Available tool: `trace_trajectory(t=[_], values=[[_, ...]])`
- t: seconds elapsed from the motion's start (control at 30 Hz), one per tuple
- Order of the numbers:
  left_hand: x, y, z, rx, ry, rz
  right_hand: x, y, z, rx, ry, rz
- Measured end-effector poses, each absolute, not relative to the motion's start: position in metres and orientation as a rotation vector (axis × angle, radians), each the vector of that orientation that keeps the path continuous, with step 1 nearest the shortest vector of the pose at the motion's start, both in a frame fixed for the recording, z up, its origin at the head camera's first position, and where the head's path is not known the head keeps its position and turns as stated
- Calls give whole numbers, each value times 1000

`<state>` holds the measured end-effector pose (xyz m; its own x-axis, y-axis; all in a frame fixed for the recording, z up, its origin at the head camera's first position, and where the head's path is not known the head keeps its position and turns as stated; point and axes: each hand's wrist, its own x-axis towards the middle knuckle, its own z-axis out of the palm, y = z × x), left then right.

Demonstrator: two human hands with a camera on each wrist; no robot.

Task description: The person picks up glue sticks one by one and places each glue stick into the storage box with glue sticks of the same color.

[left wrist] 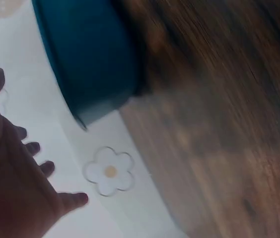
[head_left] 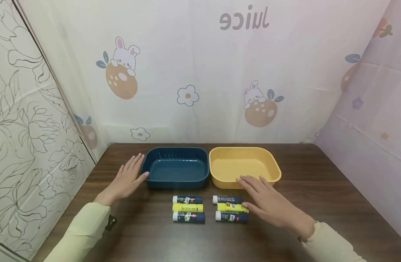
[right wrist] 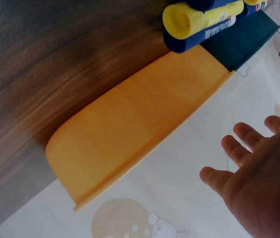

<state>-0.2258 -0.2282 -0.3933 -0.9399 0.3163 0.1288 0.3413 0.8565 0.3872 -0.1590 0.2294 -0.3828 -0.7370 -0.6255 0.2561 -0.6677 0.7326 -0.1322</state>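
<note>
My left hand [head_left: 126, 181], fingers straight and spread, is just left of the dark blue tray [head_left: 177, 184]. The left wrist view has that hand [left wrist: 18, 163] apart from the blue tray [left wrist: 93, 54]. On the other side, my right hand [head_left: 272, 205] hovers with fingers extended, before the yellow tray [head_left: 243, 169] and right of the glue sticks. Neither hand holds anything. Two groups of three glue sticks lie sideways in front of the trays. In each group a yellow glue stick [head_left: 187, 207] lies between a dark blue glue stick [head_left: 189, 217] and another dark one.
The trays stand side by side toward the back of the dark wooden table [head_left: 174, 242]. Behind them hangs a white curtain [head_left: 194, 65] with rabbits and flowers. A floral panel [head_left: 33, 120] closes off the left, and printed cloth [head_left: 377, 120] hangs on the right.
</note>
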Motion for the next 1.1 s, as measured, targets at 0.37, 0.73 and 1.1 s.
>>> trace_trajectory(t=[0.37, 0.73, 1.1], values=[[-257, -244, -414, -579, -2904, -982, -156, 221, -393, 1102, -2697, 318], [-272, -250, -427, -471, -2814, -1179, -153, 212, -403, 1113, -2809, 271], [-284, -251, -436, -447, -2770, -1255, -151, 205, -413, 1230, -2763, 202]])
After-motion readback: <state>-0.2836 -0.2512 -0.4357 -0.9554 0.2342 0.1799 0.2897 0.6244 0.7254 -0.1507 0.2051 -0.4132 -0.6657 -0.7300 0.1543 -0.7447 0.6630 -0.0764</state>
